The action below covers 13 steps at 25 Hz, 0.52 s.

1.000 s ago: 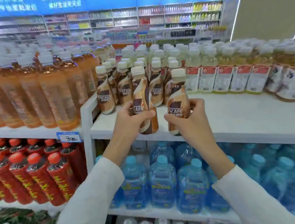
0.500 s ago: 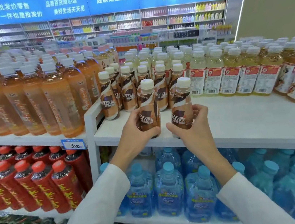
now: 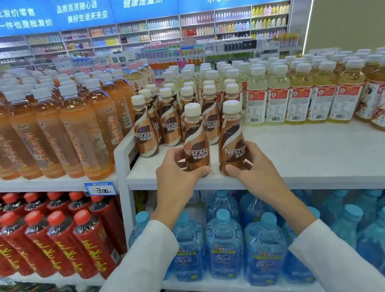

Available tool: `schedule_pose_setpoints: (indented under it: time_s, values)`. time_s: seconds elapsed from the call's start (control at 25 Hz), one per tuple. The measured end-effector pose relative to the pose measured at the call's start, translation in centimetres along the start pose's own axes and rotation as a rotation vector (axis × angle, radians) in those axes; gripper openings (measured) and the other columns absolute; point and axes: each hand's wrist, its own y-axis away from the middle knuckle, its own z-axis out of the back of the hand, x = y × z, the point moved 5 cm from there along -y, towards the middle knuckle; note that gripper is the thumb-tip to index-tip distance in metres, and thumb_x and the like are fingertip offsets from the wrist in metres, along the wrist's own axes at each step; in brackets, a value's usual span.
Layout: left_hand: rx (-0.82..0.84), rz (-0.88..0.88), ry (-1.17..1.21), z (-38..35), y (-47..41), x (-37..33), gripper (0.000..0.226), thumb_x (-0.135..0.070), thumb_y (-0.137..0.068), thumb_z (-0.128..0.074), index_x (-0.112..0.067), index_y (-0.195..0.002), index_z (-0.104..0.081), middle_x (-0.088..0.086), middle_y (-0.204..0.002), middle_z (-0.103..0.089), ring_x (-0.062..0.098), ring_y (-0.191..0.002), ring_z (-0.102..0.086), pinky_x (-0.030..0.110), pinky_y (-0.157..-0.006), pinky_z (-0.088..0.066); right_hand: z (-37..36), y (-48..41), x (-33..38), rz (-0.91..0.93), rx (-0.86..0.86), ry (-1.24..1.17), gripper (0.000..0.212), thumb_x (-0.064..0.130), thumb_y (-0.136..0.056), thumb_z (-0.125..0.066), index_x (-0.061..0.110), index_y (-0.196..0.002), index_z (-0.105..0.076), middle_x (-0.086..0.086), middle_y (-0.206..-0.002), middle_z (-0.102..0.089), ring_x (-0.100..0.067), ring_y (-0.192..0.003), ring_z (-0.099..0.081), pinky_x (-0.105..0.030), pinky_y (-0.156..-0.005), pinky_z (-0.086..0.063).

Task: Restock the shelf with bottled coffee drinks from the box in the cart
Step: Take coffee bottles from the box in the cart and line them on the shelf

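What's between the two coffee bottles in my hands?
Head view: a narrow strip of bare shelf separates the left bottle in the left hand from the right bottle in the right hand.

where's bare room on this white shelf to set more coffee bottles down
Wide bare strip of white shelf right of the right hand, in front of the yellow drinks. Crowded to its left: the coffee rows.

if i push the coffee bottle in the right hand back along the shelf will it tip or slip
Probably tippy: the coffee bottle is tall and narrow, so push low, near where the right hand grips it. It likely slides easily, since the white shelf looks smooth. Its glossy sleeve may be slippery.
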Motion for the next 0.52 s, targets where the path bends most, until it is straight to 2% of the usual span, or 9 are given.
schedule_pose_setpoints:
  time_s: [0.08,0.16,0.28,0.44,0.52]
  values:
    - [-0.018,-0.018,0.009,-0.1,0.3,0.0,0.063,-0.037,-0.062,-0.096,-0.034,-0.114,-0.060,-0.022,-0.107,-0.065,-0.007,-0.094,-0.064,0.015,-0.082,-0.051,0.0,0.8,0.3,0.032,-0.104,-0.001,0.065,0.036,-0.078,-0.083,0.035,-0.133,-0.049,0.024,-0.118,-0.060,0.010,-0.105,-0.058,-0.016,-0.088,-0.049]
    - [-0.042,-0.026,-0.002,-0.1,0.4,0.0,0.066,-0.034,-0.065,-0.095,-0.030,-0.121,-0.061,-0.015,-0.115,-0.059,-0.006,-0.092,-0.062,0.014,-0.080,-0.051,-0.2,1.3,0.6,0.056,-0.203,0.009,0.060,0.037,-0.075,-0.085,0.035,-0.125,-0.053,0.020,-0.115,-0.063,0.004,-0.102,-0.062,-0.020,-0.087,-0.051]
    - [-0.078,-0.038,-0.077,0.0,0.3,0.1,0.066,-0.036,-0.071,-0.091,-0.026,-0.130,-0.062,-0.009,-0.112,-0.054,0.000,-0.093,-0.058,0.010,-0.078,-0.045,-1.6,1.1,1.5,0.082,-0.263,0.042,0.059,0.042,-0.069,-0.089,0.033,-0.113,-0.051,0.014,-0.111,-0.062,-0.001,-0.098,-0.062,-0.020,-0.082,-0.049]
    - [-0.133,-0.036,-0.124,1.2,-0.4,0.5,0.060,-0.033,-0.081,-0.084,-0.026,-0.135,-0.059,-0.008,-0.112,-0.051,0.014,-0.108,-0.056,0.026,-0.091,-0.044,-4.9,-0.6,2.7,0.109,-0.283,0.091,0.060,0.045,-0.069,-0.089,0.028,-0.105,-0.044,0.006,-0.108,-0.054,-0.010,-0.092,-0.057,-0.020,-0.071,-0.040]
    - [-0.157,-0.029,-0.168,1.9,-1.4,0.7,0.057,-0.030,-0.084,-0.081,-0.022,-0.135,-0.058,-0.003,-0.123,-0.058,0.018,-0.118,-0.054,0.036,-0.102,-0.046,-6.6,-2.0,3.0,0.118,-0.260,0.105,0.061,0.041,-0.070,-0.089,0.024,-0.105,-0.042,0.001,-0.108,-0.052,-0.015,-0.092,-0.053,-0.024,-0.071,-0.037]
